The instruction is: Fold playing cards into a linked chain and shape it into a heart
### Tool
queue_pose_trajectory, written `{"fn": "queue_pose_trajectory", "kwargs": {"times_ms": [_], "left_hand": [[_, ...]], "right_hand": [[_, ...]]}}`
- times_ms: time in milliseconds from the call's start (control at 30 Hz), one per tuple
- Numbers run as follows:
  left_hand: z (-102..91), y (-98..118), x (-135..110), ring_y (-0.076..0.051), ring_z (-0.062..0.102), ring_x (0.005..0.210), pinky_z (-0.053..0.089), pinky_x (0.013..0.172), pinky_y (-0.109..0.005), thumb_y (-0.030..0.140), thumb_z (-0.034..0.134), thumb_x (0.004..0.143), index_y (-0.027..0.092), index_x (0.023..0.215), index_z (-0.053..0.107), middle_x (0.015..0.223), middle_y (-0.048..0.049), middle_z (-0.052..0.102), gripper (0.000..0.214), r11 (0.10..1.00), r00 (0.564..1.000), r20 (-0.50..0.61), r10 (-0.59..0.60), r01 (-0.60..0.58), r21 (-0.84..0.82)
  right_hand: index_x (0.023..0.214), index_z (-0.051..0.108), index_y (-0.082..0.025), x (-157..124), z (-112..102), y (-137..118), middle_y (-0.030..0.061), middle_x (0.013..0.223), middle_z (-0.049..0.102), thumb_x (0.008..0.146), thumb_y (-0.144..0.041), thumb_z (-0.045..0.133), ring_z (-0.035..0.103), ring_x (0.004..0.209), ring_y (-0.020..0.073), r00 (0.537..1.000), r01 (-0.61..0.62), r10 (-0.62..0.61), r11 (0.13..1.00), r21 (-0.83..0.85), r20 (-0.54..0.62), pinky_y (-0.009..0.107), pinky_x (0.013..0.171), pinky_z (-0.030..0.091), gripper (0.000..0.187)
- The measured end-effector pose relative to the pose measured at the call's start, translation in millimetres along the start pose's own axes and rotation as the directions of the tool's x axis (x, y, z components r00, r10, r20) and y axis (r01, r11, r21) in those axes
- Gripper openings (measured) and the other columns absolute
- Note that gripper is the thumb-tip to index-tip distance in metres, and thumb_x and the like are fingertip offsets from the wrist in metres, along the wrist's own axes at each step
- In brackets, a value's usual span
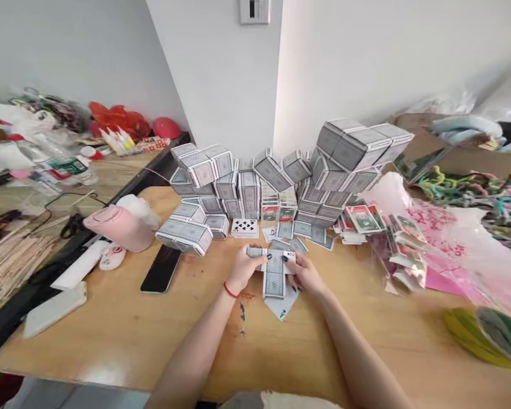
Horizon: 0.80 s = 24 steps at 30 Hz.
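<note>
Near the middle of the wooden table, both hands grip a T-shaped arrangement of grey-backed playing cards (pixel 275 278). My left hand (pixel 246 266) pinches its left end, thumb on top. My right hand (pixel 305 274) holds the right end, thumb beside a card showing a 2; some fingers are tucked underneath. A loose ace (pixel 281 308) lies face up below the cards. Behind the hands lie more loose cards (pixel 298 245) and a face-up card stack (pixel 244 227) with a spade eight on top. Folded-looking card blocks (pixel 249 190) are stacked along the wall, rising higher at right (pixel 364 145).
At left are a black phone (pixel 160 271), a pink bottle-like object (pixel 119 227) and a white slab-like item (pixel 56 308). Card boxes (pixel 363 218) and pink plastic wrapping (pixel 434 227) lie at right. A yellow-green tape roll (pixel 468 335) sits near the right edge.
</note>
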<state>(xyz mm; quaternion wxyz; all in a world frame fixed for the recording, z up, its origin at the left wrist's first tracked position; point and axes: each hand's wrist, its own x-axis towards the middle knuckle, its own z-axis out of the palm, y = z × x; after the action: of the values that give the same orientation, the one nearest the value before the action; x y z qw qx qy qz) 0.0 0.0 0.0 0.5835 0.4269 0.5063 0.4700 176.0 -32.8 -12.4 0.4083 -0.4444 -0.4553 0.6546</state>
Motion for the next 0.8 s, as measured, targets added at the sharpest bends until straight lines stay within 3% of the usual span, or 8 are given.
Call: {"fn": "queue_pose_trajectory", "kwargs": {"times_ms": [233,433,567,800], "left_hand": [[-7.2,-4,5,-0.010,0.055,0.058,0.041,0.055,-0.020,0.018,0.071,0.049,0.017,0.083,0.048,0.068,0.0037,0.057,0.041,0.996,0.999,0.024,-0.044,0.046,-0.081],[-11.0,-3,6,-0.008,0.053,0.057,0.040,0.054,-0.019,0.019,0.072,0.049,0.016,0.083,0.048,0.066,0.0038,0.056,0.042,0.994,0.999,0.047,-0.023,0.028,-0.105],[-12.1,-2,6,-0.008,0.052,0.057,0.038,0.052,-0.019,0.021,0.071,0.050,0.016,0.085,0.047,0.067,0.0042,0.055,0.043,0.994,0.996,0.086,-0.026,0.034,-0.100],[-10.1,0,3,-0.007,0.050,0.057,0.037,0.052,-0.017,0.021,0.070,0.052,0.017,0.087,0.046,0.067,0.0047,0.052,0.043,0.999,0.995,0.095,-0.029,0.030,-0.011]], "right_hand": [[0.072,0.042,-0.018,4,7,-2,-0.0065,0.046,0.049,0.070,-0.047,0.056,0.035,0.028,0.0041,0.993,0.039,-0.035,0.998,0.038,-0.109,0.017,0.029,0.020,0.032],[0.062,0.043,-0.019,3,12,-2,-0.0073,0.040,0.041,0.068,-0.052,0.055,0.030,0.030,0.0046,0.972,0.037,-0.045,0.999,-0.038,-0.232,0.019,0.031,0.021,0.036],[0.056,0.041,-0.018,0,16,-9,-0.0072,0.039,0.036,0.064,-0.053,0.058,0.030,0.033,0.0051,0.971,0.046,-0.053,0.998,-0.033,-0.234,0.019,0.033,0.022,0.039],[0.062,0.048,-0.017,-1,14,-13,-0.0071,0.038,0.036,0.064,-0.053,0.058,0.027,0.031,0.0044,0.975,0.032,-0.034,0.999,-0.012,-0.220,0.019,0.031,0.018,0.038]]}}
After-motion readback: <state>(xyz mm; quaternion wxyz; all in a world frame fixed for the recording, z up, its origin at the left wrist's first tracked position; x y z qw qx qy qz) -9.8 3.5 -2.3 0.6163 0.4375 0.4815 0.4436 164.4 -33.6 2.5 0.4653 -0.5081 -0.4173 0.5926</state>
